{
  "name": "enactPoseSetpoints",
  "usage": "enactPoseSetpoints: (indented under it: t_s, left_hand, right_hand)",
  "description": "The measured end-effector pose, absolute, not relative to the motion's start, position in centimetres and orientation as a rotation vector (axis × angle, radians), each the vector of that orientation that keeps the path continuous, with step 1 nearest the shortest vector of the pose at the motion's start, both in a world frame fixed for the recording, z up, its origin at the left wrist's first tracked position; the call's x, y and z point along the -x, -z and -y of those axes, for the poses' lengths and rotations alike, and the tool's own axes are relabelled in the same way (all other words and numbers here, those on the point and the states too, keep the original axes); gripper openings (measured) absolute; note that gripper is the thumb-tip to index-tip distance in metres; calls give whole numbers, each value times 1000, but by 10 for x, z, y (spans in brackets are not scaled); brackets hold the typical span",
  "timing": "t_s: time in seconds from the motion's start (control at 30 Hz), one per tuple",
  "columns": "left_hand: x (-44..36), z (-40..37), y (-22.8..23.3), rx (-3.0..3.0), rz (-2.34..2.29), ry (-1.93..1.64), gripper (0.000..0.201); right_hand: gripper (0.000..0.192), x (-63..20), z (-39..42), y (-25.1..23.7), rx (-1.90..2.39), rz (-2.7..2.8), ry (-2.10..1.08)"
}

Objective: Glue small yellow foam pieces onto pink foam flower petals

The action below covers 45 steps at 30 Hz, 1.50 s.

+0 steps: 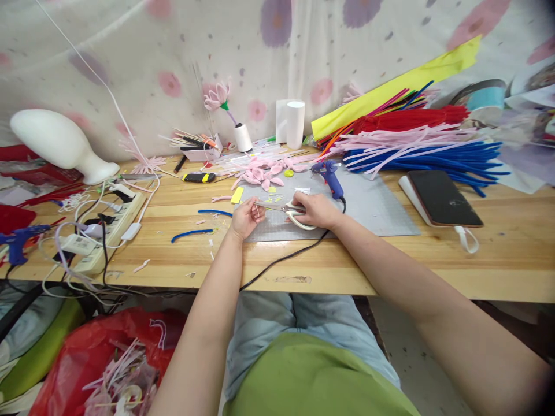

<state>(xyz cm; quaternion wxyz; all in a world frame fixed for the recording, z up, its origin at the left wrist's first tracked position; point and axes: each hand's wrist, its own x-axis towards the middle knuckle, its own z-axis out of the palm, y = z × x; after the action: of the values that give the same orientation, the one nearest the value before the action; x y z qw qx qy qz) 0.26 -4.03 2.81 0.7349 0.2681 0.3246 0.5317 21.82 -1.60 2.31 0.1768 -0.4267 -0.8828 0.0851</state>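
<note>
My right hand (318,210) grips the white handles of a pair of scissors (299,221) over the grey cutting mat (373,211). The scissor blades point left and reach the fingers of my left hand (248,218). Those fingers are closed in a pinch around something small and pale at the blade tips, too small to name. Just beyond the hands lie thin yellow cut pieces (274,197) and a yellow slip (237,195). Pink fuzzy petals (262,173) are heaped behind them. A blue glue gun (329,176) rests on the mat behind my right hand.
Bundles of blue pipe cleaners (427,163) and pink ones lie at the back right, near a phone (444,198) on a stand. A power strip (110,228) with tangled cables occupies the left. The glue gun's black cord (281,263) crosses the front. A utility knife (198,177) lies behind.
</note>
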Motion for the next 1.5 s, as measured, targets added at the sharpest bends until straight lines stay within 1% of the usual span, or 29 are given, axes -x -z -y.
enactPoseSetpoints:
  t_s: [0.83,1.07,1.33,1.5]
  left_hand:
    - [-2,40,-27,-701,-658,-1156,34]
    - [-1,39,-25,-690,-653,-1166,34]
    - [-1,38,-25,-760,-616,-1156,36]
    - [-1,39,-25,-827,-617,-1155,29]
  right_hand:
    - [36,-218,14,-19,1195,2492,-202]
    - [34,-217,14,-19,1204,2488,-182]
    - [32,-217,14,-19,1245,2406,-246]
    - [33,-219,13,-18,1329,2282,-292]
